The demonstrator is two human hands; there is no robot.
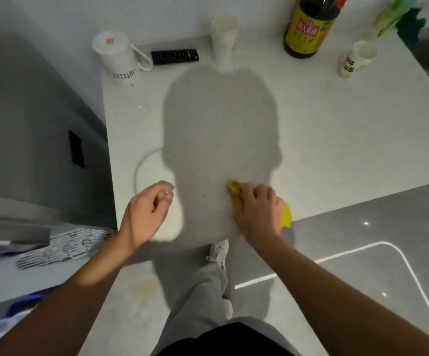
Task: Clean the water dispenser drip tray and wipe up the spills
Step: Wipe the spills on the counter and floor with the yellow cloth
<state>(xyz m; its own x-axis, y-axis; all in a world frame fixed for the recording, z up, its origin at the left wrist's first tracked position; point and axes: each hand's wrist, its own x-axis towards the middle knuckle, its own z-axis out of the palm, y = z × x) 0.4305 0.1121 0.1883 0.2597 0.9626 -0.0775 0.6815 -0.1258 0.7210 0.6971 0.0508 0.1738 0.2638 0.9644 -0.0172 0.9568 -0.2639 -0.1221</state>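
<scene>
Right hand [257, 209] flat on yellow cloth [286, 214]

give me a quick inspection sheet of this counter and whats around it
surface: white countertop, mostly bare in the middle, the person's shadow across it; no puddle clear enough to confirm
job's things: yellow cloth pressed flat near the front edge; slotted drip tray grille lying lower left, off the counter
clutter: white kettle, black remote, paper cup, dark sauce bottle, printed paper cup, all along the back
grippers: right hand on the cloth; left hand loosely curled beside it, holding nothing
cables: nothing seen
surroundings: glossy grey floor, yellowish stain near the feet
</scene>
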